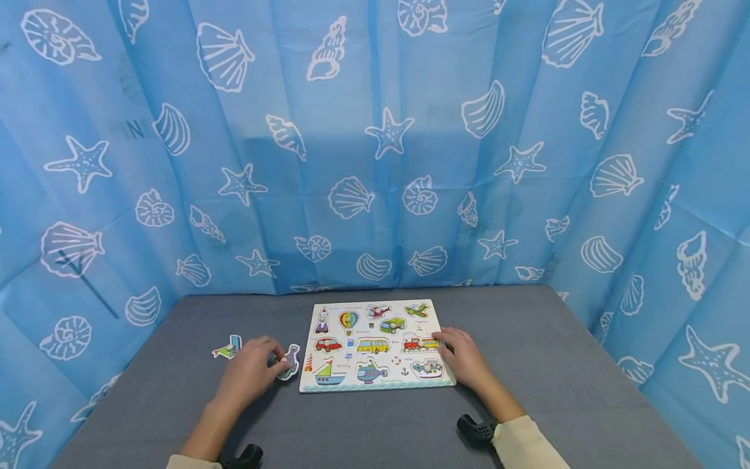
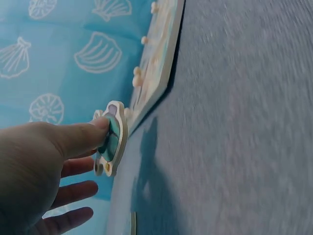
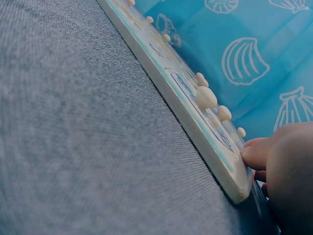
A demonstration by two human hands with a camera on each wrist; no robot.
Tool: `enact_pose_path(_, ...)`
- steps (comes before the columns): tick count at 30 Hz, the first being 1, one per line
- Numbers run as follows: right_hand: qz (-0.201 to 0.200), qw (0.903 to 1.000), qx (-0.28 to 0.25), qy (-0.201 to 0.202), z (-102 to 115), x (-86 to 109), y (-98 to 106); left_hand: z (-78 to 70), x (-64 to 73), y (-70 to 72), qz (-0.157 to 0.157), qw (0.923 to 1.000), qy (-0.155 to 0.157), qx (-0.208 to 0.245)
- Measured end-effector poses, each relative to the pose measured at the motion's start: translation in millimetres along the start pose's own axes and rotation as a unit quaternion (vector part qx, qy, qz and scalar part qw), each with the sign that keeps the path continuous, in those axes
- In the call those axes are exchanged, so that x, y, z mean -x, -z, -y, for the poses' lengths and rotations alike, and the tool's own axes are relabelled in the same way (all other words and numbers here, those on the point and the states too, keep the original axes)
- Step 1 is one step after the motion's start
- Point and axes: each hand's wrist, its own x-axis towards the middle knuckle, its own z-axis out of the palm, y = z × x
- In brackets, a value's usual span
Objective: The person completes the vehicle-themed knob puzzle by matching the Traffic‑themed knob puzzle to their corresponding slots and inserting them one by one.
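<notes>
My left hand [image 1: 250, 370] pinches a teal submarine puzzle piece [image 2: 113, 134] with a purple tip between thumb and fingers. Its other fingers spread loosely below in the left wrist view. The piece [image 1: 290, 362] is held just left of a white wooden puzzle board [image 1: 355, 314], tilted up on its edge. My right hand [image 1: 465, 357] grips the board's right edge, with the thumb on top near the corner and other fingers at the side. Vehicle pictures and knobbed pieces cover the board, among them a bus [image 1: 373, 346] and a train [image 1: 420, 342].
A sailboat puzzle piece [image 1: 227, 348] in green, red and teal lies on the grey tabletop [image 1: 375, 426], left of my left hand. Behind the table hangs a blue curtain [image 1: 328, 143] with white shells and starfish. Each wrist wears a black band [image 1: 476, 430].
</notes>
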Motion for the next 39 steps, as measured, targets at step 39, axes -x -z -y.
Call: enact_pose_path(39,-0.006,0.9999,-0.005,0.009,0.6,1.3,1.4,-82.1,-16.8,-41.3,-0.027,0.9873,-0.121,0.099)
